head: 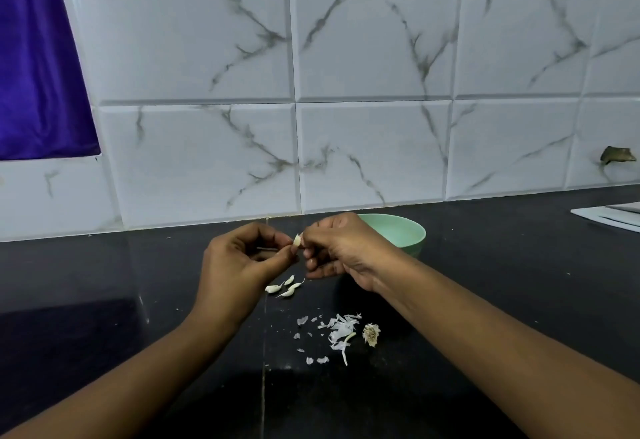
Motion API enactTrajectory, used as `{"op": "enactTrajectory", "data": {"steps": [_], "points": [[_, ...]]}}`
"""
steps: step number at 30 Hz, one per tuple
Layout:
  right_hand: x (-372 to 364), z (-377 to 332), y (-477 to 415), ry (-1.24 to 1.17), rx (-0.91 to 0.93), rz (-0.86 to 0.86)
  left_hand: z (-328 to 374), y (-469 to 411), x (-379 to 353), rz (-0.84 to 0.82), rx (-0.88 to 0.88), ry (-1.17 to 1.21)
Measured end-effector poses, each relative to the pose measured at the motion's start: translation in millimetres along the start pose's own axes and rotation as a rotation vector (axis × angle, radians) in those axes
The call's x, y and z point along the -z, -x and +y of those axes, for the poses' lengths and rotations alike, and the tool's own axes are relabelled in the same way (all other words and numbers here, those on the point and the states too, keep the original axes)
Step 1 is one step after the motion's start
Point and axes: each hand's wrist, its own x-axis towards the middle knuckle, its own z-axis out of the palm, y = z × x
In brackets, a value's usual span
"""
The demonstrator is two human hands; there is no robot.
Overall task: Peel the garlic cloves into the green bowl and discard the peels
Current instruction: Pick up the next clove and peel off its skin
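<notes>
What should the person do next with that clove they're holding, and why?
Probably tear the skin off the clove: the left hand and right hand both pinch it, short of the bowl behind them, so it seems not yet peeled. More cloves wait on the counter.

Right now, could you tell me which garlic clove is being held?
The clove pinched between the left hand and right hand; the other cloves lie loose on the dark counter below.

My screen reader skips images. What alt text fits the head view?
The left hand and right hand pinch one clove above a black counter, green bowl behind the right hand. More cloves lie below; peels and a root stub lie nearer.
</notes>
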Motion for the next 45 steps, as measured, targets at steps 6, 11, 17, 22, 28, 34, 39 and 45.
{"op": "enactTrajectory", "data": {"steps": [6, 11, 17, 22, 28, 34, 39, 45], "points": [[11, -4, 0, 0.001, -0.031, -0.105, 5, 1, -3, -0.027, 0.23, 0.319], [15, -2, -3, 0.065, 0.108, -0.041, 6, -2, -3, -0.005, 0.37, 0.45], [17, -2, -2, 0.305, 0.47, -0.133, 8, -4, -1, -0.012, 0.43, 0.511], [16, 1, -4, 0.296, 0.523, -0.123, 8, -5, -1, -0.047, 0.452, 0.526], [16, 4, -6, 0.161, 0.442, -0.193, 6, -6, 0, -0.113, 0.459, 0.529], [16, 2, -5, 0.072, 0.385, -0.257, 5, -5, 1, -0.164, 0.431, 0.499], [16, 1, -2, 0.035, 0.369, -0.289, 6, -4, 0, -0.2, 0.424, 0.466], [20, 0, -2, 0.116, 0.384, -0.3, 8, -4, 2, -0.22, 0.441, 0.417]]}}
